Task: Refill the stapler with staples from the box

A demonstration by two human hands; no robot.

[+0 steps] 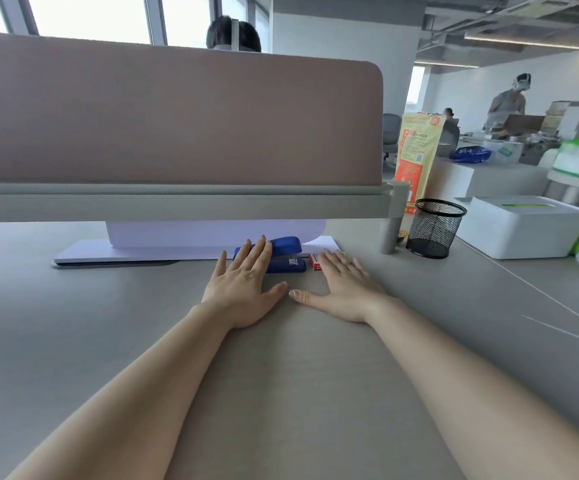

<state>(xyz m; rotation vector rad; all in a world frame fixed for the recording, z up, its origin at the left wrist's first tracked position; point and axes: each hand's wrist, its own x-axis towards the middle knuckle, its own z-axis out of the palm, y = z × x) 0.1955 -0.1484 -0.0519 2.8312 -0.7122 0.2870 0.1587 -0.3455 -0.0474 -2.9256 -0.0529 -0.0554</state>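
A blue stapler (286,254) lies closed on the grey desk (108,323), just in front of the partition. To its right sits a small red and white staple box (314,262), partly hidden by my fingers. My left hand (243,289) rests flat, palm down, with its fingertips over the stapler's left end. My right hand (345,289) also lies flat, its fingertips covering the near side of the box. Both hands have fingers spread and hold nothing. The two thumbs nearly touch.
A pink partition (177,119) on a grey rail stands behind, with white paper sheets (212,237) under it. A black mesh pen cup (435,226), a white lidded box (523,226) and a yellow-orange bag (416,157) sit at the right. People are in the background.
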